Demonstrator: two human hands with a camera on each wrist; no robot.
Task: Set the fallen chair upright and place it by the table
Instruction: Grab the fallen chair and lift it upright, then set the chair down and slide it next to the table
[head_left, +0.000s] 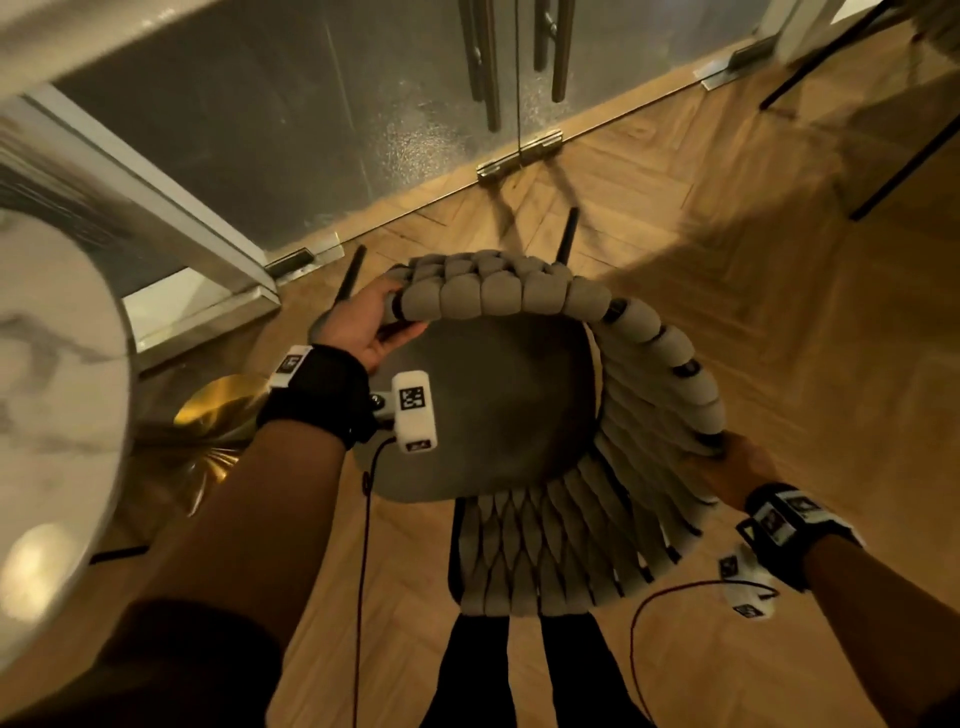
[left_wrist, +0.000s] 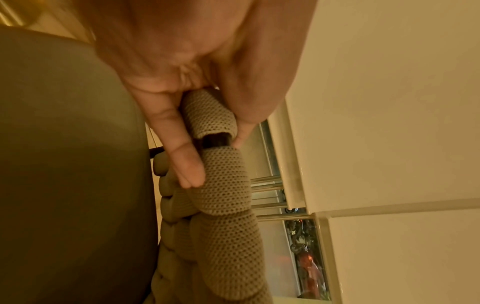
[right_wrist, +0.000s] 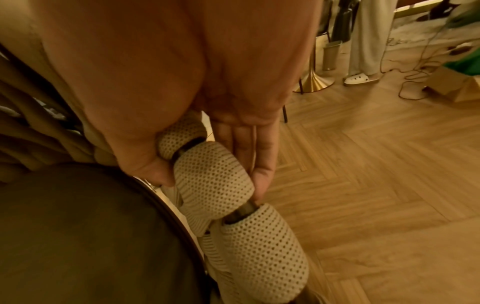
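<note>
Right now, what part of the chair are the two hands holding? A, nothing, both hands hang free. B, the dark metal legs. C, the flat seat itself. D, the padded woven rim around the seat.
D: the left hand and the right hand each curl round the padded rim of the chair, and both wrist views show fingers wrapped on the woven padding.

Table: blurred, cut off by left edge, only part of round marble top shows. Chair near legs hidden under woven back. Right hand fingers hidden behind padded rim. Second chair's legs at far right, cut by frame edge.
</note>
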